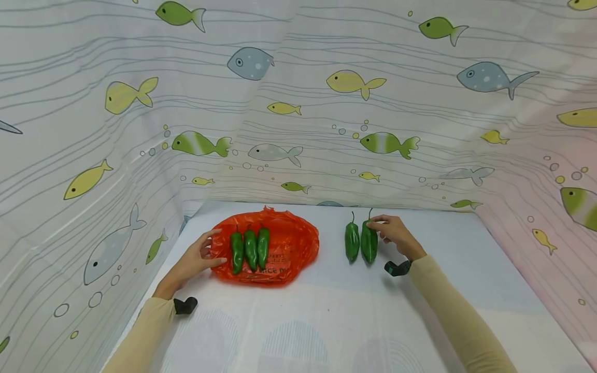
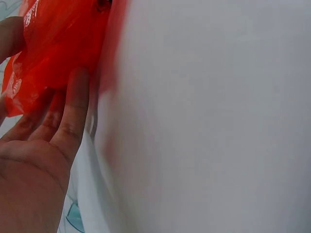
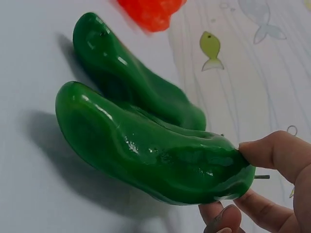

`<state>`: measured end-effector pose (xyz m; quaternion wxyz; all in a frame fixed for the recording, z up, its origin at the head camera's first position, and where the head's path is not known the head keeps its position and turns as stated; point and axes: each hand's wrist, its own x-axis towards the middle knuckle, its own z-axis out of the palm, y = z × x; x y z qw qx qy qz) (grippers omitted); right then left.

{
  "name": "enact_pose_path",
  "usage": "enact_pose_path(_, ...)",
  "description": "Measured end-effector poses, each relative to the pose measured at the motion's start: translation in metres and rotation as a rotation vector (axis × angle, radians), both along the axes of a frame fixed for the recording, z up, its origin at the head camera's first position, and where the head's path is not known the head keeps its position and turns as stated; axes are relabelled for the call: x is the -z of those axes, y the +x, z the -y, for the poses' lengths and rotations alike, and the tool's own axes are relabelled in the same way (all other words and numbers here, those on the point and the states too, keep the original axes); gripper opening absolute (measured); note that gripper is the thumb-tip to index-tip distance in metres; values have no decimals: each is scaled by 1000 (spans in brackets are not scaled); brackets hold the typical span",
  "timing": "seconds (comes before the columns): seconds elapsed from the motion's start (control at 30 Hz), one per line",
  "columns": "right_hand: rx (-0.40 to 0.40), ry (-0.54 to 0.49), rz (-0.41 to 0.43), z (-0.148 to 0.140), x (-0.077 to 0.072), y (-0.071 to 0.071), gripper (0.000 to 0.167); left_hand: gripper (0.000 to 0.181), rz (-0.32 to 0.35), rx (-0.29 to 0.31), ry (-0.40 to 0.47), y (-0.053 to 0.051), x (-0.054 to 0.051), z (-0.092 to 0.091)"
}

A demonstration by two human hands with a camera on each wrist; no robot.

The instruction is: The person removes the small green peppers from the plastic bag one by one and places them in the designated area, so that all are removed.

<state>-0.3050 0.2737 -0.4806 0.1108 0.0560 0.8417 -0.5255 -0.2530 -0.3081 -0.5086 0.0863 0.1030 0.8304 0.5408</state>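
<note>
Around the left edge of a red plastic bag (image 1: 298,243) lies my left hand (image 1: 200,256), thumb and fingers spread apart. In the left wrist view, fairly straight fingers (image 2: 70,114) touch the bag, which partly covers some of them. Three green peppers (image 1: 251,248) lie side by side on the bag. My right hand (image 1: 394,233) pinches another green pepper (image 3: 160,155) near its stem end, between the thumb and the fingers. Close beside it, on its left in the head view, is one more green pepper (image 1: 352,242).
The white table (image 1: 326,331) is enclosed by cloth walls (image 1: 308,129) printed with fish. A dark wrist device (image 1: 185,305) is strapped by the left sleeve, and another dark device (image 1: 398,268) sits at the right wrist.
</note>
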Motion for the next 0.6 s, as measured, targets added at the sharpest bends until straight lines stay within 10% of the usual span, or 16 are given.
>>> enact_pose_path(0.6, 30, 61, 36, -4, 23, -12, 55, 86, -9, -1, -10, 1, 1, 0)
